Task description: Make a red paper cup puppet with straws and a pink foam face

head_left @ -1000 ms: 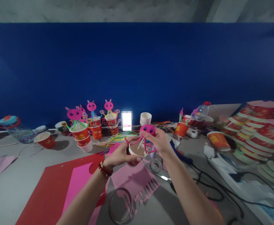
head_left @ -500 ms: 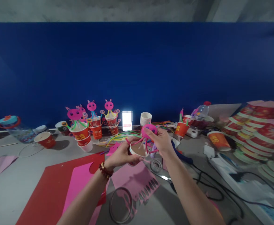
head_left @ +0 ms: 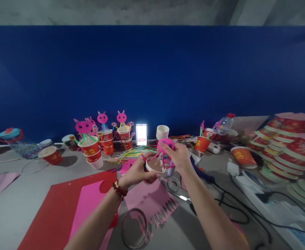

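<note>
Wrapped round the side of a paper cup [head_left: 155, 166], my left hand [head_left: 139, 170] keeps its open mouth tipped toward me. My right hand [head_left: 179, 157] pinches a pink paper face [head_left: 165, 146] at the cup's far rim. Pink pipe cleaners [head_left: 164, 163] hang from the face down to the cup. Behind the right hand a purple piece shows in part. On the table just below the cup lie a clear tape roll [head_left: 173, 184] and pale pink paper [head_left: 148, 196] with a row of cut-out slots.
Finished cup figures with pink faces [head_left: 102, 118] stand at the back left. Loose coloured pipe cleaners [head_left: 137, 152] lie behind my hands. Red card [head_left: 50, 208] spreads at front left. Stacked cups [head_left: 285, 149], a power strip [head_left: 269, 208] and black cables crowd the right.
Both hands hold the same grip. The left hand and the cup have shifted very slightly to the right; little else differs.
</note>
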The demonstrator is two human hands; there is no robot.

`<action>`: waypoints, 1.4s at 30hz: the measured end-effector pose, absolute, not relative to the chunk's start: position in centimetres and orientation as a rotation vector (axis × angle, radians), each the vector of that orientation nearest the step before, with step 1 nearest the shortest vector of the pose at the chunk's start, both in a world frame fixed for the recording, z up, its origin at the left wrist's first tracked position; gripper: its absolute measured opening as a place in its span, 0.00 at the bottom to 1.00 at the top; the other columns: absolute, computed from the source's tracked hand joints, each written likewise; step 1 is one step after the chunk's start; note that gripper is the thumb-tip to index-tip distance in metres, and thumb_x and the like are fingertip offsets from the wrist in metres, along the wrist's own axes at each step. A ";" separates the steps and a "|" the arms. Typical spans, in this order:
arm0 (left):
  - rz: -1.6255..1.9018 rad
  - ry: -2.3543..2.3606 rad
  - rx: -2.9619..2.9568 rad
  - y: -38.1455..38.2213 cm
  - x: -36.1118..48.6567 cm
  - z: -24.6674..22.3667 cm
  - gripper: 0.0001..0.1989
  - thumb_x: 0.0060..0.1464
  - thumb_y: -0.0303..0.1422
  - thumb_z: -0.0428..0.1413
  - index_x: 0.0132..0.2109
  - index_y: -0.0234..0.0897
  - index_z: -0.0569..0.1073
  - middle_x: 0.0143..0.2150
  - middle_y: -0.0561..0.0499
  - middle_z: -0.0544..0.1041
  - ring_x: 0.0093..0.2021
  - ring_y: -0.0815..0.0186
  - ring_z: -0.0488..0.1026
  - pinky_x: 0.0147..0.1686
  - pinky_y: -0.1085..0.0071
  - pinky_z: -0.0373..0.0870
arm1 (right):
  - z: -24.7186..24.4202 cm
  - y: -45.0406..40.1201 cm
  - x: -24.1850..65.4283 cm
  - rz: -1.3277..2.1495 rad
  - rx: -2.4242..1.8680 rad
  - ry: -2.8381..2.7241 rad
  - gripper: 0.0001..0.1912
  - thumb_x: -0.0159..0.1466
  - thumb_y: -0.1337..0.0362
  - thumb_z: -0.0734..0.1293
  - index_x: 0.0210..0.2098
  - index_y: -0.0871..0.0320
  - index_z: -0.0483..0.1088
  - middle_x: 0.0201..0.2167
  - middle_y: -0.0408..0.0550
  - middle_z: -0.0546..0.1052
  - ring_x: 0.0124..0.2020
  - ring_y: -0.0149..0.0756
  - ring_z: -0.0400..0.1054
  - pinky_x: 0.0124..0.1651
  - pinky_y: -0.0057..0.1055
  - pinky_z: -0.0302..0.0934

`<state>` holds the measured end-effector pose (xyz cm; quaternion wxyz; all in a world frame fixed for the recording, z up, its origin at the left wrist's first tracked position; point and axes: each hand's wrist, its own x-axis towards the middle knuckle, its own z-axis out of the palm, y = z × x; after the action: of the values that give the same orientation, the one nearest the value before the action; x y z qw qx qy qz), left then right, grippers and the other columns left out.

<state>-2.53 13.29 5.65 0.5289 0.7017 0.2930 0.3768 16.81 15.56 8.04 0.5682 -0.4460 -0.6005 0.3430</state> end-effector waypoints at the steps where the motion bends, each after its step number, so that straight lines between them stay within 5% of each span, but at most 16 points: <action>1: 0.902 0.699 1.667 13.3 -2.5 5.5 0.35 0.46 0.39 0.69 0.61 0.41 0.67 0.54 0.44 0.76 0.51 0.55 0.74 0.52 0.61 0.69 | 8.2 15.6 16.8 0.831 -1.042 -1.423 0.22 0.55 0.44 0.74 0.25 0.58 0.76 0.21 0.45 0.76 0.28 0.41 0.72 0.31 0.33 0.66; 6: 0.948 0.670 1.549 13.8 -3.0 4.9 0.38 0.47 0.38 0.69 0.63 0.42 0.65 0.58 0.44 0.73 0.56 0.55 0.72 0.56 0.60 0.66 | 9.9 15.5 17.5 1.011 -0.870 -1.380 0.27 0.54 0.46 0.76 0.46 0.55 0.75 0.44 0.52 0.80 0.44 0.45 0.75 0.46 0.37 0.69; 10: 0.976 0.675 1.438 14.3 -3.4 4.1 0.41 0.47 0.38 0.69 0.66 0.43 0.62 0.54 0.46 0.75 0.53 0.57 0.72 0.53 0.63 0.66 | 12.0 13.7 18.2 0.698 -0.686 -1.113 0.18 0.62 0.46 0.70 0.30 0.55 0.74 0.25 0.42 0.74 0.27 0.32 0.69 0.54 0.42 0.66; 13: 0.981 0.631 1.366 14.6 -3.3 3.2 0.40 0.48 0.37 0.69 0.66 0.42 0.62 0.52 0.46 0.76 0.51 0.58 0.73 0.51 0.65 0.67 | 13.5 11.3 18.3 0.612 -0.393 -1.192 0.29 0.68 0.45 0.61 0.17 0.55 0.69 0.13 0.36 0.63 0.18 0.29 0.58 0.60 0.51 0.61; 19: 1.041 0.589 1.240 14.7 -3.2 3.1 0.40 0.44 0.36 0.71 0.63 0.41 0.66 0.50 0.45 0.78 0.49 0.58 0.74 0.48 0.66 0.68 | 14.2 9.2 17.9 0.525 -0.297 -1.338 0.30 0.70 0.51 0.61 0.13 0.56 0.66 0.11 0.37 0.59 0.15 0.29 0.53 0.53 0.54 0.66; 24: 1.070 0.667 1.120 14.0 -4.5 4.1 0.33 0.44 0.38 0.70 0.57 0.36 0.71 0.48 0.44 0.80 0.46 0.58 0.76 0.47 0.66 0.70 | 14.0 10.1 18.2 0.674 -0.296 -1.283 0.27 0.70 0.54 0.63 0.16 0.56 0.69 0.11 0.36 0.59 0.16 0.29 0.54 0.48 0.46 0.69; 33: 1.160 1.065 1.066 13.0 -10.3 3.0 0.35 0.48 0.39 0.69 0.60 0.39 0.66 0.45 0.46 0.80 0.43 0.61 0.80 0.43 0.67 0.76 | 13.4 10.1 18.8 0.730 -0.458 -1.320 0.23 0.68 0.54 0.67 0.18 0.57 0.72 0.13 0.38 0.64 0.21 0.30 0.65 0.38 0.33 0.68; 37: 1.165 1.130 1.098 12.7 -11.8 2.2 0.35 0.45 0.37 0.70 0.58 0.38 0.67 0.42 0.48 0.81 0.43 0.60 0.80 0.42 0.67 0.76 | 13.7 9.7 18.9 0.750 -0.474 -1.315 0.23 0.67 0.54 0.68 0.18 0.57 0.72 0.14 0.38 0.64 0.19 0.29 0.63 0.26 0.27 0.63; 42: 1.150 1.179 1.151 12.0 -13.1 0.4 0.30 0.46 0.39 0.70 0.53 0.37 0.68 0.46 0.44 0.80 0.43 0.58 0.80 0.44 0.62 0.76 | 14.7 8.7 19.1 0.670 -0.421 -1.299 0.23 0.67 0.59 0.68 0.17 0.57 0.70 0.13 0.38 0.65 0.18 0.29 0.60 0.36 0.34 0.68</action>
<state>-13.11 12.01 0.44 0.5366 0.4834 0.4951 0.4830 19.07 8.67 14.66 0.7244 -0.1910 -0.5887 0.3036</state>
